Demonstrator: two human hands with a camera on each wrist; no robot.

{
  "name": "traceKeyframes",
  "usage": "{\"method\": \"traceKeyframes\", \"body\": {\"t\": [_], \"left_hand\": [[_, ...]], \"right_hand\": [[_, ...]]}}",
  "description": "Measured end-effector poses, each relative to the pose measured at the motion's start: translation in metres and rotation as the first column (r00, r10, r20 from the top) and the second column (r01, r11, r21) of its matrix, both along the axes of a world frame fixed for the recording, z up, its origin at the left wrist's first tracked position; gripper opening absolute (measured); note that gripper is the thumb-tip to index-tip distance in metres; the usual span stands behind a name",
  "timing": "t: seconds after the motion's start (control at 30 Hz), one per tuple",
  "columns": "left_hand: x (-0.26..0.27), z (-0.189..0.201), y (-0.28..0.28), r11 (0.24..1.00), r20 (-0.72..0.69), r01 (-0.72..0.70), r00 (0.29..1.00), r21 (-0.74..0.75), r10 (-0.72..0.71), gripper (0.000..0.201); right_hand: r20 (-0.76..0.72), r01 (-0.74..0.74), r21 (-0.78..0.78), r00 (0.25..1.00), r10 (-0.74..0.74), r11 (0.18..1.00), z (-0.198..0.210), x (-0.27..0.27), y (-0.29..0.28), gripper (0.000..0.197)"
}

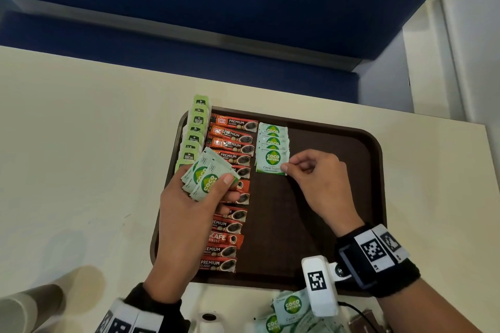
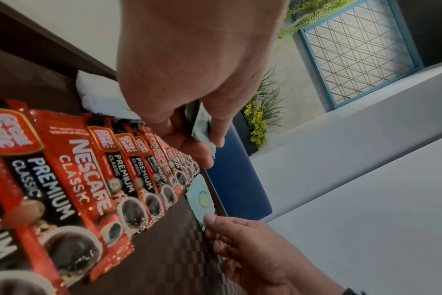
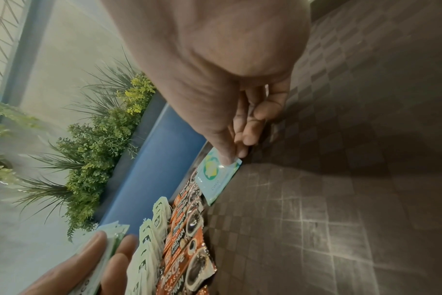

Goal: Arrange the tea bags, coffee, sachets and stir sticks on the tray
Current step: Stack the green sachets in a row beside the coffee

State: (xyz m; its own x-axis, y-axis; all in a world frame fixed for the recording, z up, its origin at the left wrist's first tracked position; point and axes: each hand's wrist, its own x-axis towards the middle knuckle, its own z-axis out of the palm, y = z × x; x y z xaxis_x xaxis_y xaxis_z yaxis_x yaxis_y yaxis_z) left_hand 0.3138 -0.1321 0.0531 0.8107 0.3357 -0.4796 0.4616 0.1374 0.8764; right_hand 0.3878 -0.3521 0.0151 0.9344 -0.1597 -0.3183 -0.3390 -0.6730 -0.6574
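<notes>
A brown tray [image 1: 373, 159] holds a column of green tea bags [image 1: 195, 132] at its left edge, a column of red coffee sachets [image 1: 230, 192] beside them, and a short overlapping row of green-and-white sugar sachets [image 1: 272, 143]. My right hand [image 1: 289, 167] pinches the lower right corner of the nearest sugar sachet [image 1: 272, 161] [image 3: 216, 177] [image 2: 201, 199], which lies flat on the tray. Above the coffee column, my left hand [image 1: 216, 186] grips a fanned bunch of sugar sachets [image 1: 204, 174] [image 2: 202, 127] [image 3: 101, 257]. No stir sticks are in view.
More loose sugar sachets [image 1: 289, 308] lie on the cream table [image 1: 81, 130] just in front of the tray. A paper cup [image 1: 29, 308] stands at the near left corner. The right half of the tray is bare. A blue partition [image 1: 243, 8] runs behind the table.
</notes>
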Motion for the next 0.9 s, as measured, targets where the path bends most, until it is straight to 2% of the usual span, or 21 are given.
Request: {"method": "traceKeyframes", "body": {"t": [0.27,0.37,0.47,0.6,0.67,0.8,0.9], "left_hand": [[0.001,0.0,0.0,1.0,0.0,0.02,1.0,0.011,-0.02,0.026],[0.0,0.0,0.001,1.0,-0.008,0.028,1.0,0.009,-0.028,0.027],[-0.001,0.001,-0.001,0.999,-0.011,0.047,0.999,-0.003,-0.047,0.03],[0.0,0.004,-0.006,0.993,0.002,0.107,0.994,-0.051,-0.107,0.037],[0.001,0.007,-0.007,0.981,0.006,0.177,0.984,-0.083,-0.177,0.041],[0.002,0.01,-0.003,0.942,0.0,0.292,0.955,-0.166,-0.296,0.05],[0.002,0.014,-0.001,0.923,-0.008,0.288,0.954,-0.256,-0.299,0.035]], "right_hand": [[-0.008,-0.011,-0.001,1.0,0.011,1.0,0.001,-0.001,0.002,0.015],[0.041,0.018,0.022,0.999,-0.019,1.0,0.007,-0.003,0.002,0.016],[0.119,0.017,0.196,0.992,-0.041,0.981,0.025,-0.009,0.011,0.015],[-0.071,-0.12,0.504,0.981,0.18,0.856,0.055,-0.021,0.032,0.02],[-0.096,-0.135,0.585,0.968,0.234,0.8,0.061,-0.026,0.038,0.024],[-0.073,-0.129,0.545,0.977,0.2,0.828,0.057,-0.028,0.036,0.02],[-0.064,-0.141,0.519,0.977,0.203,0.843,0.056,-0.03,0.029,0.017]]}}
